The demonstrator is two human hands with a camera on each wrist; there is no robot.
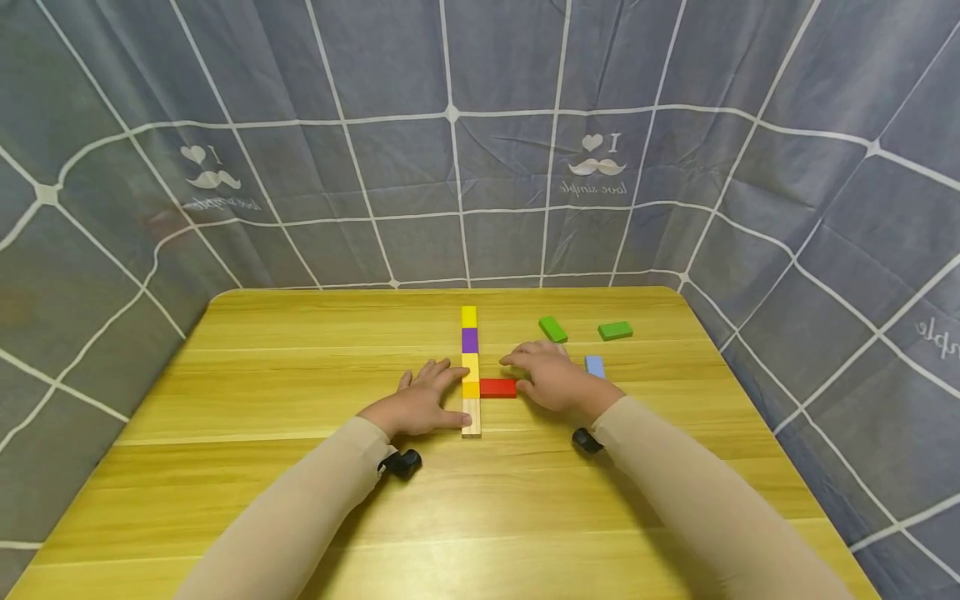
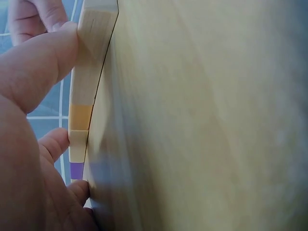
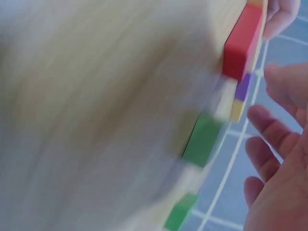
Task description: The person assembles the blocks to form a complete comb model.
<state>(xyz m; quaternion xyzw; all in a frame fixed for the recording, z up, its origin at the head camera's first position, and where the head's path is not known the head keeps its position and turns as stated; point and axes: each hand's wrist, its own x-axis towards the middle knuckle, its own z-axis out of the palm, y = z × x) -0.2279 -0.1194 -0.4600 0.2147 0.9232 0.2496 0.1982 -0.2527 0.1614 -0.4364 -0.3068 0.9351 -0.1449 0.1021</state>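
Observation:
A straight row of blocks runs away from me: a plain wooden block point(image 1: 471, 427) nearest, then an orange block point(image 1: 471, 390), a light yellow block point(image 1: 467, 361), a purple block point(image 1: 469, 340) and a bright yellow block point(image 1: 468, 317). My left hand point(image 1: 420, 406) lies along the row's left side, thumb touching the plain block and a finger at the light yellow one. A red block point(image 1: 498, 388) sticks out rightward from the orange block. Just right of it, my right hand point(image 1: 551, 379) hovers with fingers spread, holding nothing; the right wrist view shows it apart from the red block.
Two green blocks point(image 1: 552, 329) lie apart at the back right of the wooden table point(image 1: 315, 400). A blue block point(image 1: 595, 366) is partly hidden behind my right hand. A grey curtain point(image 1: 510, 192) with white lines surrounds the table's back and sides.

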